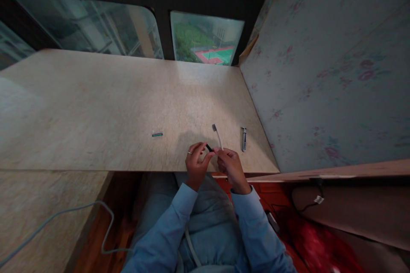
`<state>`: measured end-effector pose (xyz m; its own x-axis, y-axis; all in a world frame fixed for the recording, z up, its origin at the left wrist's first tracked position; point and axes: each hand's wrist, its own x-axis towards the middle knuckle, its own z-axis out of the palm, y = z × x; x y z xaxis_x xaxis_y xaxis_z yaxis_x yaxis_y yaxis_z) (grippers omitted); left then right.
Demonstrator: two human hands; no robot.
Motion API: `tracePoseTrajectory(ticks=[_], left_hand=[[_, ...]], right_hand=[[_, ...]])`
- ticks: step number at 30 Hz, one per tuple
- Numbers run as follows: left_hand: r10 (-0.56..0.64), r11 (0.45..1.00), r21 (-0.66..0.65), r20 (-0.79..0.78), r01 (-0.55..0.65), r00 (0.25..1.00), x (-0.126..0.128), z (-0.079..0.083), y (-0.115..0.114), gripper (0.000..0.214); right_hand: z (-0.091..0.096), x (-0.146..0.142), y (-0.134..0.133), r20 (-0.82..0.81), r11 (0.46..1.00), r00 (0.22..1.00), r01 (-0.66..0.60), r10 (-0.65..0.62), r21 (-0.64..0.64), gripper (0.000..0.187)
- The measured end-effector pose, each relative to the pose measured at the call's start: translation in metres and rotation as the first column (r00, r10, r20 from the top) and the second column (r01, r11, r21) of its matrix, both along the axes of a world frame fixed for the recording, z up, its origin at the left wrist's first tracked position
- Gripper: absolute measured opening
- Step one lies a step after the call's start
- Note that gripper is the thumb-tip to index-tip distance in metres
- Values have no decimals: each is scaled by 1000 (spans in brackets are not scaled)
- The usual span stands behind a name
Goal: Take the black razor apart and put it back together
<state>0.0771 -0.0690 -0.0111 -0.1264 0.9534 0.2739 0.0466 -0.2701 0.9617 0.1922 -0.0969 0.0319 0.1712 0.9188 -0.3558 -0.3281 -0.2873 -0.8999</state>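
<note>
Because both hands met over the near part of the worktop [128, 106], we judged the handling there to be fingertip work. Our left grip [196, 164] was nearly closed, its index finger and thumb on a slim black piece [209, 148]; our right grip [229, 164] was pinched at the lower end of the same piece, so it sat between the two. We took it to be light, stiff and perhaps slick, best held by its ends or narrow sides, since a hard squeeze could make it flick away.

Just beyond the right grip stood out the head of a toothbrush [218, 137]; whether those fingers also had its handle, we could not tell. We expected a light, firm shaft with soft bristles, better held by the shaft. To the right of the grips lay a razor [244, 139], likely heavier, with its handle toward us. To their left, well apart, lay a green-striped razor cartridge [157, 135], which called for hold at its short ends, away from any blades.

The worktop's front edge ran just below our wrists, above our lap [211, 217]. The papered wall [336, 72] limited reach rightward; more room stretched ahead and leftward.
</note>
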Motion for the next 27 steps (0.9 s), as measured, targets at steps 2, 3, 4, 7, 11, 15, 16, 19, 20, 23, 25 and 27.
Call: tracePoseTrajectory(ticks=[2,3,4,7,11,15,16,19,20,23,25,27], left_hand=[[-19,995,-92,98,28,995,1,1,-2,35],[-31,989,-137,162,54,986,1,1,-3,35],[-41,981,-176,226,82,973,1,1,-3,36],[-54,957,-248,346,147,937,2,1,-5,35],[-76,954,-251,321,162,944,2,0,-5,34],[-75,980,-168,194,109,978,1,0,-4,35],[-75,983,-151,169,101,983,1,0,-4,35],[-80,987,-129,144,99,986,3,2,-4,38],[-83,986,-132,161,105,983,4,3,-4,43],[-102,969,-183,313,165,944,3,7,-1,63],[-138,933,-247,432,264,891,-2,10,5,66],[-208,853,-314,526,416,825,-11,12,13,52]], right_hand=[[0,3,0,17,1000,1000,-22,22,-11,39],[0,4,1,32,1000,999,-29,29,-12,38],[0,5,1,52,999,998,-33,34,-10,36],[-1,7,4,128,999,991,-43,43,-3,31],[-3,9,10,229,998,971,-62,60,0,28],[-2,14,16,334,990,937,-131,106,52,23],[-1,16,17,353,986,928,-153,121,64,23],[1,21,22,394,969,903,-225,169,99,24],[1,23,23,405,962,896,-248,182,116,25],[2,30,28,449,939,871,-301,200,166,28],[4,35,31,496,925,845,-330,199,191,28],[7,39,34,554,907,807,-369,203,205,28]])
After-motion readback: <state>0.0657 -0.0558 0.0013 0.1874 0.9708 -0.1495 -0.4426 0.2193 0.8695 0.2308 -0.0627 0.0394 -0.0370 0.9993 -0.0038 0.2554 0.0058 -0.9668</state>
